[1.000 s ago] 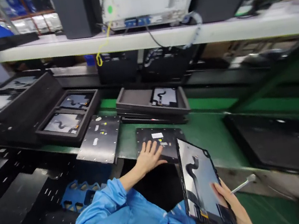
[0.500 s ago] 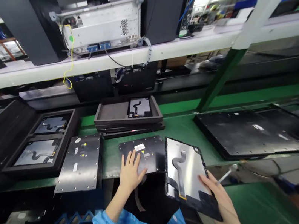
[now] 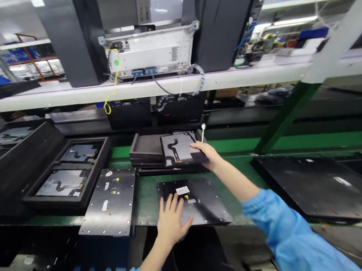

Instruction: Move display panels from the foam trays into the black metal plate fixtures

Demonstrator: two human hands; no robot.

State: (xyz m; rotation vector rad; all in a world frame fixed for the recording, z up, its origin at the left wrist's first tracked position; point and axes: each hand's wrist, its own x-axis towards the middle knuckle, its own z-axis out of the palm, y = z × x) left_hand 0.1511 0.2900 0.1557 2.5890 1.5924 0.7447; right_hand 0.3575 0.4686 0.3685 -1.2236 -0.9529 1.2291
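My left hand [image 3: 171, 220] lies flat, fingers spread, on a black metal plate [image 3: 199, 202] with a white label at the bench's front edge. My right hand [image 3: 205, 152] reaches forward and grips a silvery panel with a black flex cable [image 3: 179, 149], holding it over the stack of black trays [image 3: 147, 152]. A thin metal tool [image 3: 203, 132] sticks up from the same hand. Both sleeves are light blue.
A second perforated plate [image 3: 111, 202] lies to the left. Black trays with similar panels [image 3: 66, 175] sit at the left. A large black flat panel [image 3: 328, 185] lies on the green bench at the right. A shelf above carries a white instrument [image 3: 150, 55] with cables.
My right hand has carried the panel from near my body forward to the tray stack. My left hand has stayed on the plate. The view has tilted up.
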